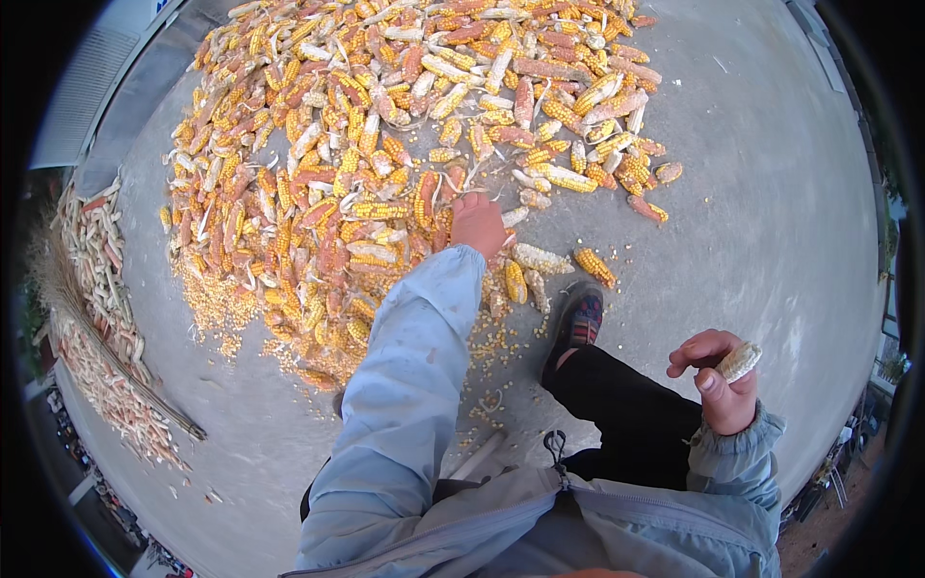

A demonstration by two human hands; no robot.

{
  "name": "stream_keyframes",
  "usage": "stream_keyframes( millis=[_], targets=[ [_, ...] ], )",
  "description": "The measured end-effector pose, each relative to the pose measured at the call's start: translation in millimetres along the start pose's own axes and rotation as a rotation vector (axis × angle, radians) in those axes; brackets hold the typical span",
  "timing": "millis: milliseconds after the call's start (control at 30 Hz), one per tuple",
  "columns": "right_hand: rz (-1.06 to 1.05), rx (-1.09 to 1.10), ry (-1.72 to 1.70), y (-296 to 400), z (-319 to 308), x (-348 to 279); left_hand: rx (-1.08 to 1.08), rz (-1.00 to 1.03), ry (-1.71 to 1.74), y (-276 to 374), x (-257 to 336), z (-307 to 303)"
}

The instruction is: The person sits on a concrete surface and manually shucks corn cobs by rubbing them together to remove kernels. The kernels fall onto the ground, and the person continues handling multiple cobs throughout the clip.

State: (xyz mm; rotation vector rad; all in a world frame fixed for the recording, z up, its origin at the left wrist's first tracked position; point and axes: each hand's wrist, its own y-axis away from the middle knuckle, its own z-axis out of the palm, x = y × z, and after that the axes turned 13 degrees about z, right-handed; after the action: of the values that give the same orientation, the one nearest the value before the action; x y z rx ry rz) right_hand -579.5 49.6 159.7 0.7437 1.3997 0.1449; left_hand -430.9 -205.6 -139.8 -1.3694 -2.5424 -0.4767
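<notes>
My left hand (478, 222) reaches into the near right part of a broad heap of corn cobs (325, 166), its fingers hidden among cobs and dry husk strips. Whether it grips a cob cannot be seen. Off to the right, above the concrete floor, my right hand (723, 383) holds a short pale stripped corncob piece (739, 362) between its fingers. The heap mixes yellow-kernelled cobs with partly bare reddish and whitish ones. A pale cob (540, 259) and a yellow cob (595, 267) lie just right of my left hand.
Loose kernels (217, 303) spread along the heap's near left edge and around my shoe (582, 318). At the far left, a long twig broom (137, 379) lies against a pile of stripped corncobs (101, 267). Grey concrete floor (737, 180) extends to the right.
</notes>
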Motion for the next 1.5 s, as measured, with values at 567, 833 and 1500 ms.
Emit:
stream_keyframes(
  millis=[567,833,1500],
  targets=[
    [-0.061,-0.318,-0.144,28,110,-35,0.242,0.213,0.844,238,73,-259],
    [-0.384,-0.368,0.218,38,195,-51,0.541,0.066,0.285,324,126,-283],
    [-0.108,-0.513,0.062,7,252,-56,0.712,-0.091,0.594,351,68,-249]
  ],
)
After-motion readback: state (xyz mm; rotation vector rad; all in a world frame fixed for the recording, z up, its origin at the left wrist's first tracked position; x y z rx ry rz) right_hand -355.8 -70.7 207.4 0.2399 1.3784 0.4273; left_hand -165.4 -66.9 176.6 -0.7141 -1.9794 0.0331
